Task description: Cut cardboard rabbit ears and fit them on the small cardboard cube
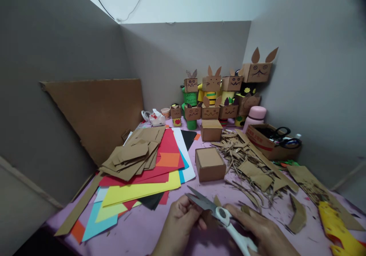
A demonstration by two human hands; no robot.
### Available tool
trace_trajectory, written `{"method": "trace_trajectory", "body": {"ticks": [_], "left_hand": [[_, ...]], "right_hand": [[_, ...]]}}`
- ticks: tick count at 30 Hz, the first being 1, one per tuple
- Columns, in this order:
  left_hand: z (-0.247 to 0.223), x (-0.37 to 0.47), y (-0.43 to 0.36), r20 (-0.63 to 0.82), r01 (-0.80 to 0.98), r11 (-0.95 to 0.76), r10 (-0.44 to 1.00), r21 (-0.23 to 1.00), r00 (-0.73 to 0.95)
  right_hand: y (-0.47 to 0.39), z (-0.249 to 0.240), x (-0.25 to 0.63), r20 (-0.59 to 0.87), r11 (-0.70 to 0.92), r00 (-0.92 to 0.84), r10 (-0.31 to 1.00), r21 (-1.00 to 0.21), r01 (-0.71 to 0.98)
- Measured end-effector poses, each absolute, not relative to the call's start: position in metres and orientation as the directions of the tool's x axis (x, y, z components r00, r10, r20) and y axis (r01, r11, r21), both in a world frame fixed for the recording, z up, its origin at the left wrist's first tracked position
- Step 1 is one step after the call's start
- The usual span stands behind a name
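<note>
My right hand grips white-handled scissors, whose slightly parted blades point up and left. Close by, my left hand is closed, thumb against fingers, next to the blades; what it pinches is hidden. A small piece of brown cardboard shows behind and below the scissors, between my hands. I cannot tell which hand bears it. Beyond them stands a closed cardboard box, with another small box behind it.
Left lie coloured sheets under stacked cardboard pieces. Cardboard scraps spread at right, before a tool box and pink bottle. A yellow glue gun lies near right. Several box-headed figures stand behind; grey panels enclose the table.
</note>
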State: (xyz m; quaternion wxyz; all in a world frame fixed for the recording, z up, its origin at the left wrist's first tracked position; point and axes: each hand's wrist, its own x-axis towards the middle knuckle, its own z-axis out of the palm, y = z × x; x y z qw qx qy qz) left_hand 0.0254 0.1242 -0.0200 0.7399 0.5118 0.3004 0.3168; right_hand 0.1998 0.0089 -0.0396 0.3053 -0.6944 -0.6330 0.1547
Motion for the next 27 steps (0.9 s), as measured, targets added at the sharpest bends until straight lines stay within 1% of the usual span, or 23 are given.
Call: {"method": "trace_trajectory", "body": {"ticks": [5, 9, 11, 13, 16, 18, 20, 22, 23, 25, 27], "left_hand": [[-0.019, 0.027, 0.121, -0.15, -0.122, 0.285, 0.767, 0.951, 0.624], [-0.023, 0.025, 0.12, -0.151, -0.12, 0.281, 0.775, 0.952, 0.614], [-0.026, 0.025, 0.122, -0.16, -0.122, 0.295, 0.77, 0.948, 0.618], [-0.027, 0.025, 0.123, -0.17, -0.135, 0.319, 0.764, 0.938, 0.622], [-0.024, 0.025, 0.123, -0.18, -0.141, 0.332, 0.766, 0.933, 0.617], [-0.021, 0.025, 0.121, -0.187, -0.134, 0.333, 0.77, 0.933, 0.61], [-0.02, 0.026, 0.117, -0.199, -0.118, 0.343, 0.756, 0.932, 0.623], [-0.02, 0.027, 0.114, -0.211, -0.096, 0.355, 0.727, 0.93, 0.653], [-0.021, 0.027, 0.112, -0.213, -0.091, 0.361, 0.717, 0.928, 0.664], [-0.023, 0.028, 0.111, -0.216, -0.087, 0.376, 0.689, 0.922, 0.692], [-0.025, 0.03, 0.111, -0.217, -0.086, 0.398, 0.653, 0.913, 0.725]], "right_hand": [[0.007, -0.045, 0.204, 0.165, -0.006, 0.144, 0.976, -0.637, 0.771], [0.007, -0.038, 0.2, 0.179, 0.004, 0.146, 0.973, -0.646, 0.764], [0.009, -0.03, 0.196, 0.165, 0.015, 0.131, 0.977, -0.674, 0.738], [0.011, -0.023, 0.193, 0.142, 0.026, 0.113, 0.983, -0.728, 0.685], [0.015, -0.021, 0.189, 0.092, 0.015, 0.12, 0.989, -0.851, 0.525], [0.017, -0.027, 0.187, 0.046, -0.019, 0.167, 0.985, -0.93, 0.366], [0.019, -0.035, 0.182, 0.012, -0.031, 0.237, 0.972, -0.984, 0.176], [0.02, -0.041, 0.175, 0.004, 0.002, 0.271, 0.962, -1.0, 0.004], [0.021, -0.041, 0.172, 0.009, 0.025, 0.272, 0.962, -0.998, -0.053], [0.023, -0.038, 0.166, -0.002, 0.028, 0.278, 0.961, -0.994, -0.105], [0.025, -0.031, 0.164, -0.091, -0.047, 0.296, 0.951, -0.987, -0.152]]}}
